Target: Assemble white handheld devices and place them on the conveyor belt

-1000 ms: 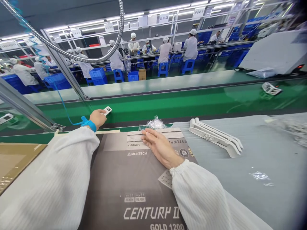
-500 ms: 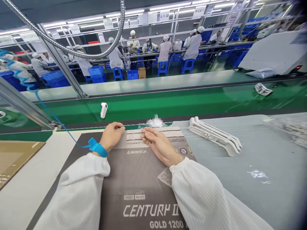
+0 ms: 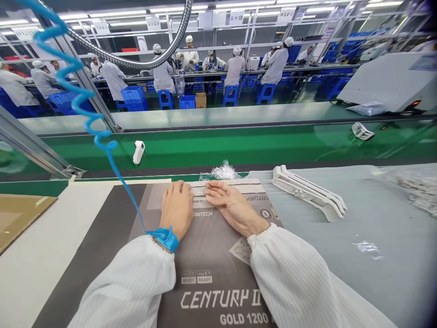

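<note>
Where the dark printed panel [image 3: 205,255] reaches its far edge, both hands are at it, the left hand [image 3: 177,207] palm down over the edge strip, the right hand [image 3: 235,207] half-open, turned inward, with nothing visible in it. The left fingers curl in, and from here I can't tell whether they hold anything. The fingertips of the two lie near each other but apart, and neither hand looks clearly closer to that edge. The panel runs lengthwise from the hands back toward the person, its near end out of sight and partly under the sleeves.

Just beyond the fingers is some crumpled clear plastic [image 3: 225,172], between them and the green belt [image 3: 221,152]. Over on the belt, ahead and to the left, lies a small white device [image 3: 139,152]. To the right, slim white parts [image 3: 309,193] slant across the grey mat [image 3: 324,269]. A blue coiled cord [image 3: 82,98] drops to the left wrist, crossing the panel's left side; it could snag.
</note>
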Available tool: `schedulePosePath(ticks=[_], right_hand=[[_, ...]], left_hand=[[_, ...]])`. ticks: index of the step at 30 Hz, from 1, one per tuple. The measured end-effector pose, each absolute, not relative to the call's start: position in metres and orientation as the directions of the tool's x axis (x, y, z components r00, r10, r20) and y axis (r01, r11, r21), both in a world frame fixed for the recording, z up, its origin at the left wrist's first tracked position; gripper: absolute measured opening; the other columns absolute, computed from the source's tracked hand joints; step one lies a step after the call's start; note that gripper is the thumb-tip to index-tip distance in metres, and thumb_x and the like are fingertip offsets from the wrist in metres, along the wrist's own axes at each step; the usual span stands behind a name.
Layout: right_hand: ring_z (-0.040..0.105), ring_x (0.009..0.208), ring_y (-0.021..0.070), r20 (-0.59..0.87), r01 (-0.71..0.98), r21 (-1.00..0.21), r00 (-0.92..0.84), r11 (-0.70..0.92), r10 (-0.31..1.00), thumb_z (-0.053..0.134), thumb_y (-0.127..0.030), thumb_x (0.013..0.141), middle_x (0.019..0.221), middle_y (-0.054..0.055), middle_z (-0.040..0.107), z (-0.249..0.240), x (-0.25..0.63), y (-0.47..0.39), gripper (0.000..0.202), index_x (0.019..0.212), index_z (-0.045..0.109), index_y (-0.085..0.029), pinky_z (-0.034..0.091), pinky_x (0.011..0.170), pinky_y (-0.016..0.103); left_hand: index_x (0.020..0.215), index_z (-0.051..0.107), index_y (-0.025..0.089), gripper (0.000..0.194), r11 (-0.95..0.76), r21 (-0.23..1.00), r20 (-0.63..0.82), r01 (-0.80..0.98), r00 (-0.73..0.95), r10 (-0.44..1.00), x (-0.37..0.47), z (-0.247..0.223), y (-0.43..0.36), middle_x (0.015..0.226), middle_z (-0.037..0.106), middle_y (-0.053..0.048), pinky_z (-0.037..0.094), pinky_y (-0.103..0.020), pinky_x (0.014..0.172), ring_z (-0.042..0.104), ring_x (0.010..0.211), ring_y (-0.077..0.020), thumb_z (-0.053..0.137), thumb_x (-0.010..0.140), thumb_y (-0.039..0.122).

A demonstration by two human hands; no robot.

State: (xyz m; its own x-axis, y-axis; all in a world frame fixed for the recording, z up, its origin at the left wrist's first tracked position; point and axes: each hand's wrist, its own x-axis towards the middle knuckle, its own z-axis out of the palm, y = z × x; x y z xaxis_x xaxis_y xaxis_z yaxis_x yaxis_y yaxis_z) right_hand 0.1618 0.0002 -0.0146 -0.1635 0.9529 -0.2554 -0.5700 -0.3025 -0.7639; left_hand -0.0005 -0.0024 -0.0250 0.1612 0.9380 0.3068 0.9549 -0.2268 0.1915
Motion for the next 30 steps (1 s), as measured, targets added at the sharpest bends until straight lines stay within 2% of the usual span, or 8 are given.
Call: schedulePosePath(ticks=[5, 13, 20, 30], right_hand=[[0.064, 0.087, 0.0092, -0.254, -0.546, -0.78, -0.168, -0.304, 0.953, 0.081, -0.004, 0.061, 0.099, 0.001, 0.07, -0.0167, 0.1634, 0.0001, 0.034, 0.09, 0.07, -0.018, 0.05, 0.088, 0.023], [0.064, 0.083, 0.009, -0.255, -0.526, -0.788, -0.194, -0.319, 0.947, 0.079, -0.003, 0.064, 0.088, 0.0, 0.069, -0.0122, 0.1629, -0.0013, 0.029, 0.088, 0.069, -0.017, 0.049, 0.087, 0.024], [0.064, 0.083, 0.0079, -0.261, -0.514, -0.794, -0.195, -0.325, 0.946, 0.081, -0.006, 0.063, 0.085, -0.002, 0.069, -0.0113, 0.1629, -0.0018, 0.03, 0.088, 0.069, -0.018, 0.049, 0.086, 0.021], [0.063, 0.085, 0.0095, -0.249, -0.512, -0.8, -0.192, -0.313, 0.949, 0.082, -0.008, 0.061, 0.085, -0.001, 0.069, -0.0139, 0.1624, -0.001, 0.031, 0.087, 0.07, -0.018, 0.048, 0.089, 0.024]], left_hand=[[0.108, 0.057, 0.017, 0.019, -0.238, 0.233, 0.318, 0.943, 0.158, 0.935, 0.0005, -0.0274, -0.0022, 0.126, 0.057, -0.013, 0.044, -0.043, 0.094, 0.052, 0.116, -0.0275, 0.042, 0.097, 0.021], [0.109, 0.057, 0.016, 0.02, -0.222, 0.255, 0.297, 0.941, 0.142, 0.944, 0.0016, -0.0271, -0.0028, 0.128, 0.056, -0.013, 0.042, -0.044, 0.095, 0.051, 0.117, -0.028, 0.042, 0.098, 0.023], [0.109, 0.057, 0.017, 0.019, -0.218, 0.247, 0.281, 0.944, 0.146, 0.949, 0.0016, -0.0247, -0.0023, 0.127, 0.056, -0.013, 0.042, -0.044, 0.094, 0.05, 0.118, -0.0276, 0.042, 0.098, 0.023], [0.108, 0.056, 0.018, 0.018, -0.225, 0.232, 0.297, 0.946, 0.152, 0.943, 0.001, -0.0275, -0.0026, 0.126, 0.057, -0.012, 0.043, -0.043, 0.094, 0.052, 0.117, -0.0266, 0.042, 0.098, 0.023]])
